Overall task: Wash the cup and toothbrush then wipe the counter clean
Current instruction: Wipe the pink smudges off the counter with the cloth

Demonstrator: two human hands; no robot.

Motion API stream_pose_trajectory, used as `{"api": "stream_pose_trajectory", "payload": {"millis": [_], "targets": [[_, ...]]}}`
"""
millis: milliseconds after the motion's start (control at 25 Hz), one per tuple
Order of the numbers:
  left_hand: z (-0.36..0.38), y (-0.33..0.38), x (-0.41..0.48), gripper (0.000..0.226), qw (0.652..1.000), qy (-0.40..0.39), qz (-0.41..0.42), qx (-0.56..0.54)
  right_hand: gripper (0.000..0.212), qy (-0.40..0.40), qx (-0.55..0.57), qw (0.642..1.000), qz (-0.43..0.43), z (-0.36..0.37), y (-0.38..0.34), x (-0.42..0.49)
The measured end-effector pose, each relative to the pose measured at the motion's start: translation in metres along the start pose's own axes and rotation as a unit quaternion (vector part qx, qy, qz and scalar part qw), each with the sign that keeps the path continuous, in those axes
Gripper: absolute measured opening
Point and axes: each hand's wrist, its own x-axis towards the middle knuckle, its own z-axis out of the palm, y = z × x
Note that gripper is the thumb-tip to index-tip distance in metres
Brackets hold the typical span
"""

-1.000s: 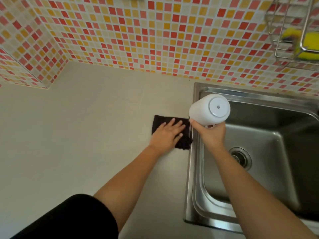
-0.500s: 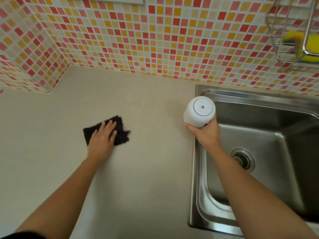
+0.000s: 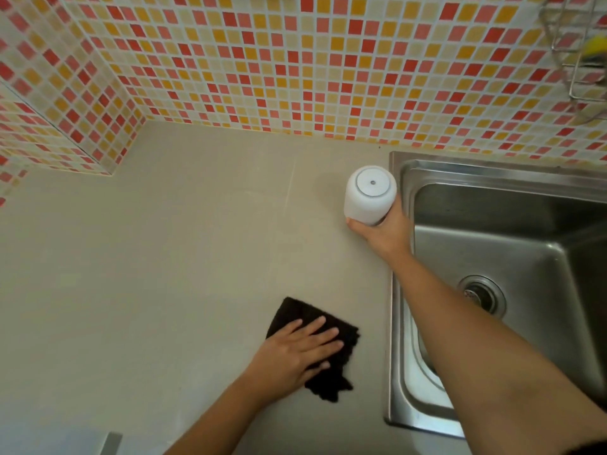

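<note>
A white cup (image 3: 369, 195) is upside down, its base facing me, above the beige counter (image 3: 164, 257) just left of the sink. My right hand (image 3: 384, 231) grips it from below, near its rim. A dark cloth (image 3: 331, 379) lies flat on the counter near the front, left of the sink edge. My left hand (image 3: 295, 353) presses on it with straight, spread fingers. No toothbrush is in view.
A steel sink (image 3: 492, 244) with a round drain (image 3: 481, 295) fills the right side. Mosaic tiles (image 3: 295, 67) cover the back and left walls. A wire rack (image 3: 578, 50) holding something yellow hangs at the top right.
My left hand slid the cloth left from the sink edge, then back right and nearer to me. My right hand carried the upturned cup left, from over the sink to over the counter.
</note>
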Motion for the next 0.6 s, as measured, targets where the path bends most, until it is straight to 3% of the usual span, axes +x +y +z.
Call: {"api": "stream_pose_trajectory", "payload": {"millis": [120, 240, 280, 360, 440, 480, 520, 600], "targets": [[-0.016, -0.05, -0.075, 0.039, 0.996, -0.002, -0.082, 0.039, 0.092, 0.017, 0.019, 1.0, 0.014, 0.005, 0.005, 0.002], [-0.039, -0.113, -0.149, 0.048, 0.97, 0.043, -0.237, 0.026, 0.101, -0.012, 0.014, 1.0, -0.004, 0.002, 0.01, 0.0], [-0.047, -0.132, -0.163, 0.048, 0.947, 0.083, -0.309, 0.01, 0.103, -0.026, 0.012, 1.0, -0.007, 0.0, 0.014, -0.003], [-0.062, -0.175, -0.164, 0.041, 0.869, 0.146, -0.473, -0.018, 0.106, -0.04, -0.005, 0.999, -0.001, -0.003, 0.023, -0.011], [-0.078, -0.212, -0.137, 0.043, 0.785, 0.158, -0.599, -0.023, 0.101, -0.048, -0.076, 0.996, -0.004, -0.008, 0.028, -0.027], [-0.084, -0.226, -0.118, 0.045, 0.765, 0.151, -0.626, -0.022, 0.093, -0.046, -0.133, 0.99, -0.012, -0.011, 0.03, -0.038], [-0.088, -0.235, -0.097, 0.045, 0.768, 0.14, -0.625, -0.021, 0.083, -0.041, -0.19, 0.981, -0.028, -0.015, 0.032, -0.049], [-0.085, -0.232, -0.053, 0.045, 0.81, 0.127, -0.572, -0.02, 0.067, -0.039, -0.265, 0.962, -0.053, -0.023, 0.035, -0.075]]}}
